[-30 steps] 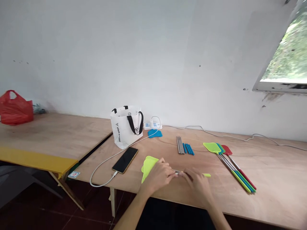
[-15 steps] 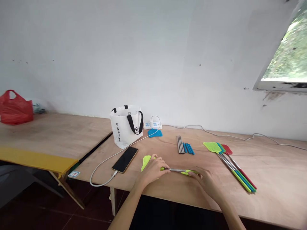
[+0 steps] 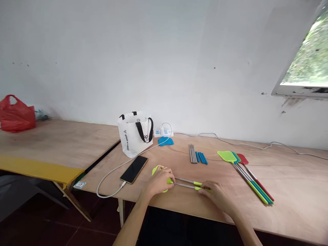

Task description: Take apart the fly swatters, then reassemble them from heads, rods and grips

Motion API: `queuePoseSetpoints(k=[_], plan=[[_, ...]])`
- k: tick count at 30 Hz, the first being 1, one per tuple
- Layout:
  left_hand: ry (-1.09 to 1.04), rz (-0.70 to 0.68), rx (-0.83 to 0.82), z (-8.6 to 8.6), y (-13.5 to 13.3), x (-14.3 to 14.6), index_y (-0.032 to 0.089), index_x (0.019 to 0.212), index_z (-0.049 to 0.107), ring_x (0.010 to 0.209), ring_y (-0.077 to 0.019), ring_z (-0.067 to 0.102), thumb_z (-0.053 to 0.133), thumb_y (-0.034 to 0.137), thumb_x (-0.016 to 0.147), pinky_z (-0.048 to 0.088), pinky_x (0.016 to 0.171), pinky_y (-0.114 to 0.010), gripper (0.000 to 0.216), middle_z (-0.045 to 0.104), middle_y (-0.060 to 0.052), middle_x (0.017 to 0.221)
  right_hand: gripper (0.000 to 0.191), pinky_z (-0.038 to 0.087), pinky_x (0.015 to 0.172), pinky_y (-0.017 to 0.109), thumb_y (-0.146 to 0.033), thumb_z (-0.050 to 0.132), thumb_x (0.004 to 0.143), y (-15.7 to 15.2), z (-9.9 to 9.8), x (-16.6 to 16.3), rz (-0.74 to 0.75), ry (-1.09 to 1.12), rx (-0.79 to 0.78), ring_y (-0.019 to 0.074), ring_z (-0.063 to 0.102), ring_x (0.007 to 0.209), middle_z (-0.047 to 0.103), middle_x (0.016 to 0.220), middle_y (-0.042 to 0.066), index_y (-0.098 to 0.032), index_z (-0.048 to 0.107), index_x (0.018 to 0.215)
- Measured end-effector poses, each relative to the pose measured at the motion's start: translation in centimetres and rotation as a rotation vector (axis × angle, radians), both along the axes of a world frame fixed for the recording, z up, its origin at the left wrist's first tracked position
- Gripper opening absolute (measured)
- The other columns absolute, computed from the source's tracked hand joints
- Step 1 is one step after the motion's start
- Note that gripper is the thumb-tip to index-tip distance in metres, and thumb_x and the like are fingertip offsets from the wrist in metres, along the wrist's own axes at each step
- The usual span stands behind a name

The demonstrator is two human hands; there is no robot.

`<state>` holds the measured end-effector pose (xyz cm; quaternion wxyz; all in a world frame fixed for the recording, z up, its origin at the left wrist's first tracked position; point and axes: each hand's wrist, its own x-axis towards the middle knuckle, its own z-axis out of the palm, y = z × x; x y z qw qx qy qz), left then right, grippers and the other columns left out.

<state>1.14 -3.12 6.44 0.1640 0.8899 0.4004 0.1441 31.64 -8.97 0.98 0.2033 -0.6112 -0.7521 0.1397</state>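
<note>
Two yellow-green fly swatters (image 3: pixel 186 186) with metal rods lie side by side between my hands. My left hand (image 3: pixel 161 181) closes round them where the mesh heads (image 3: pixel 155 169) meet the rods, hiding most of the heads. On the right, my right hand (image 3: pixel 215 194) grips the handles (image 3: pixel 197 183), its fingers and thumb covering their ends. To the right, several assembled fly swatters (image 3: pixel 252 181) with green, blue and red parts lie in a bundle. Beyond my hands are several loose metal tubes (image 3: pixel 192 153) and blue handle sleeves (image 3: pixel 201 158).
A phone (image 3: pixel 134 169) on a white cable lies left of my hands. Behind it stand a white tote bag (image 3: pixel 133 136), blue swatter heads (image 3: pixel 165 140) and a power strip (image 3: pixel 167 132) by the wall. A red bag (image 3: pixel 17 116) sits on the left table (image 3: pixel 58 140).
The two rods, close together before, now show apart as separate lines. My left hand has shifted slightly left and down, and my right hand grips slightly lower.
</note>
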Motion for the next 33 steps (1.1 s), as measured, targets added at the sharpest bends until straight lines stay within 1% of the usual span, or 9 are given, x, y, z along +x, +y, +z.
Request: queuePoseSetpoints(k=[5, 9, 12, 15, 17, 20, 23, 26, 33], plan=[[-0.012, 0.035, -0.046, -1.3, 0.5, 0.7, 0.026, 0.089, 0.074, 0.102, -0.0216, 0.063, 0.065, 0.023, 0.088, 0.035, 0.108, -0.042, 0.01, 0.068, 0.0, 0.106, 0.033, 0.048, 0.075, 0.031, -0.05, 0.045, 0.101, 0.5, -1.7, 0.1, -0.033, -0.073, 0.112, 0.023, 0.068, 0.089, 0.07, 0.1, 0.005, -0.031, 0.071, 0.102], [-0.115, 0.095, 0.071, -3.2, 1.4, 1.4, 0.028, 0.098, 0.071, 0.112, -0.0211, 0.063, 0.055, 0.017, 0.095, 0.021, 0.121, -0.048, 0.02, 0.069, 0.0, 0.11, 0.033, 0.048, 0.082, 0.035, -0.039, 0.038, 0.104, 0.9, -2.6, -0.2, -0.076, -0.178, 0.316, 0.0238, 0.065, 0.099, 0.067, 0.106, 0.007, -0.031, 0.068, 0.117], [-0.173, 0.132, 0.145, -4.6, 2.0, 1.6, 0.029, 0.106, 0.068, 0.116, -0.0204, 0.062, 0.044, 0.012, 0.098, 0.014, 0.125, -0.053, 0.03, 0.068, 0.0, 0.117, 0.035, 0.047, 0.087, 0.037, -0.031, 0.036, 0.105, 1.2, -3.1, -0.5, -0.113, -0.261, 0.436, 0.0245, 0.064, 0.104, 0.067, 0.113, 0.007, -0.031, 0.066, 0.123], [-0.175, 0.13, 0.148, -5.3, 2.4, 1.7, 0.029, 0.109, 0.066, 0.117, -0.0211, 0.062, 0.042, 0.011, 0.098, 0.011, 0.124, -0.059, 0.032, 0.066, -0.001, 0.12, 0.035, 0.047, 0.086, 0.037, -0.029, 0.037, 0.104, 1.4, -3.5, -0.5, -0.134, -0.297, 0.468, 0.0238, 0.063, 0.104, 0.067, 0.114, 0.007, -0.032, 0.064, 0.126], [-0.18, 0.129, 0.155, -5.1, 2.4, 1.8, 0.028, 0.108, 0.066, 0.119, -0.022, 0.06, 0.044, 0.012, 0.098, 0.016, 0.123, -0.058, 0.029, 0.066, -0.002, 0.12, 0.033, 0.046, 0.087, 0.038, -0.029, 0.038, 0.104, 1.4, -3.7, -0.5, -0.151, -0.298, 0.47, 0.0242, 0.063, 0.104, 0.066, 0.114, 0.007, -0.03, 0.063, 0.125], [-0.2, 0.17, 0.171, -4.4, 2.1, 2.1, 0.025, 0.104, 0.066, 0.115, -0.0237, 0.06, 0.053, 0.019, 0.096, 0.036, 0.113, -0.045, 0.017, 0.066, -0.004, 0.117, 0.027, 0.047, 0.089, 0.04, -0.033, 0.041, 0.103, 1.3, -3.8, -0.4, -0.195, -0.276, 0.475, 0.0262, 0.061, 0.106, 0.064, 0.113, 0.008, -0.026, 0.061, 0.119], [-0.196, 0.221, 0.107, -3.7, 1.6, 2.4, 0.024, 0.099, 0.066, 0.096, -0.0218, 0.065, 0.054, 0.029, 0.098, 0.047, 0.088, -0.033, 0.013, 0.068, -0.004, 0.106, 0.023, 0.047, 0.087, 0.039, -0.035, 0.041, 0.103, 1.3, -3.6, -0.6, -0.229, -0.261, 0.466, 0.0274, 0.061, 0.103, 0.063, 0.108, 0.01, -0.023, 0.058, 0.113], [-0.129, 0.208, 0.008, -3.4, 1.1, 2.5, 0.024, 0.094, 0.065, 0.082, -0.0206, 0.066, 0.054, 0.035, 0.099, 0.043, 0.072, -0.03, 0.017, 0.071, -0.001, 0.09, 0.021, 0.047, 0.081, 0.036, -0.035, 0.037, 0.104, 1.1, -3.3, -0.9, -0.254, -0.251, 0.427, 0.0263, 0.063, 0.097, 0.064, 0.101, 0.009, -0.024, 0.055, 0.104], [-0.108, 0.207, -0.005, -3.3, 0.9, 2.5, 0.024, 0.092, 0.065, 0.08, -0.0203, 0.065, 0.055, 0.034, 0.098, 0.036, 0.066, -0.027, 0.015, 0.072, 0.0, 0.086, 0.024, 0.04, 0.066, 0.029, -0.034, 0.035, 0.105, 0.6, -2.8, -1.5, -0.229, -0.235, 0.283, 0.0221, 0.07, 0.086, 0.072, 0.093, 0.002, -0.026, 0.051, 0.091]])
